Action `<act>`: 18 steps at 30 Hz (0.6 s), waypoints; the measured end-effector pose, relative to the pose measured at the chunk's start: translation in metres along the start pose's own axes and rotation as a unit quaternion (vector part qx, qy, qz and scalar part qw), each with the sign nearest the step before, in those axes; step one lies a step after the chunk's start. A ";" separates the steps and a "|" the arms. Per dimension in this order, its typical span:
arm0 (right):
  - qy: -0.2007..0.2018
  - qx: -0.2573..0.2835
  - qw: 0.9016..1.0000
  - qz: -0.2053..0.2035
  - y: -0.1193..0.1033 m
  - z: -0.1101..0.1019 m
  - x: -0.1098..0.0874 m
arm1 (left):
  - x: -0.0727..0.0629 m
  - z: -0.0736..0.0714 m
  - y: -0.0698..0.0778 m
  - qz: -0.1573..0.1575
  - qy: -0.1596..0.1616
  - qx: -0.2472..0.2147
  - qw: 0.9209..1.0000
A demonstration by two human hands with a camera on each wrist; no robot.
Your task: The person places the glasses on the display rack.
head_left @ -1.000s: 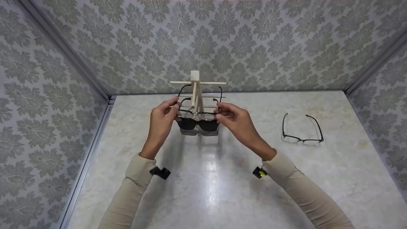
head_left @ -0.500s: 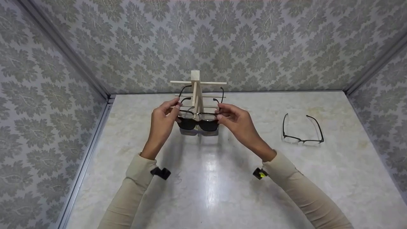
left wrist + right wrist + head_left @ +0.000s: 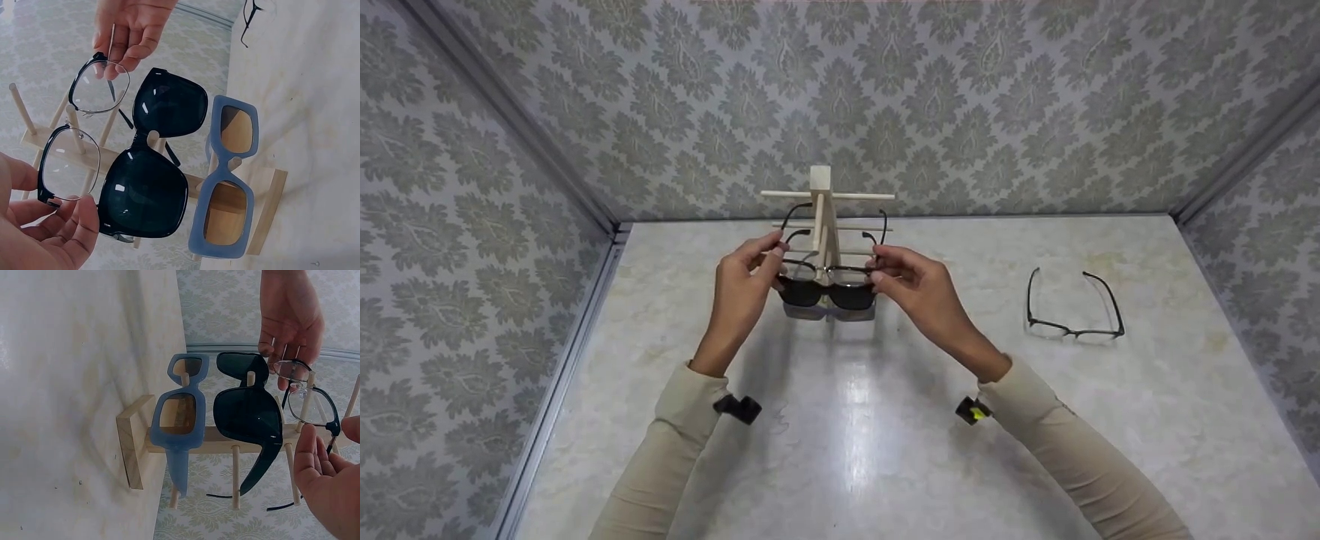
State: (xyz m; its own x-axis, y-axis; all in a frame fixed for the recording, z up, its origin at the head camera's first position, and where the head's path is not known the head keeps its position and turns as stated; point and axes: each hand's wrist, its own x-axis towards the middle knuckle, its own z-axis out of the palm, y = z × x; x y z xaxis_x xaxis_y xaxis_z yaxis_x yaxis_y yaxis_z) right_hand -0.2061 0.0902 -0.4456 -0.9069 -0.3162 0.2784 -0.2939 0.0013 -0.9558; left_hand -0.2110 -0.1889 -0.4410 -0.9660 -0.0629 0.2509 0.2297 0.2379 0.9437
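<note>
A pair of clear eyeglasses with black upper rims is held by both hands in front of a wooden display stand. My left hand pinches its left side near the hinge; my right hand pinches the right side the same way. In the right wrist view the bridge is close to a peg of the stand; whether it rests there I cannot tell. Just below hang black sunglasses. Under those, blue-framed sunglasses with brown lenses sit lowest on the stand.
Another pair of black-rimmed eyeglasses lies with temples unfolded on the marbled table, to the right. Wooden pegs stick out sideways from the stand. Patterned wall panels enclose the back and sides.
Both hands stay almost in place. The right temple tip of the held eyeglasses has shifted slightly outward and lower in the head view.
</note>
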 end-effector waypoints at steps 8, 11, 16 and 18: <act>0.002 0.006 1.000 0.006 0.003 -0.001 -0.002 | -0.005 -0.001 -0.002 0.008 -0.004 0.009 1.000; 0.009 0.002 1.000 0.004 0.005 -0.002 -0.001 | -0.006 0.000 -0.004 0.013 0.000 0.016 1.000; 0.018 -0.013 1.000 -0.005 0.008 -0.004 0.001 | -0.008 0.001 -0.006 0.022 0.008 0.019 1.000; 0.017 -0.018 1.000 -0.006 0.008 -0.005 0.002 | -0.009 0.002 -0.007 0.023 0.010 0.019 0.999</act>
State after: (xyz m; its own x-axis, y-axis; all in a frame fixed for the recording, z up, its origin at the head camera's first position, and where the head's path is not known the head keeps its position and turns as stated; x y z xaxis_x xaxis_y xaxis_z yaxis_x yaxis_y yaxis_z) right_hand -0.2116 0.0942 -0.4518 -0.9130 -0.2832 0.2936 -0.3148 0.0314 -0.9486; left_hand -0.2046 -0.1885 -0.4503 -0.9517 -0.0700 0.2989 0.2692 0.2778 0.9221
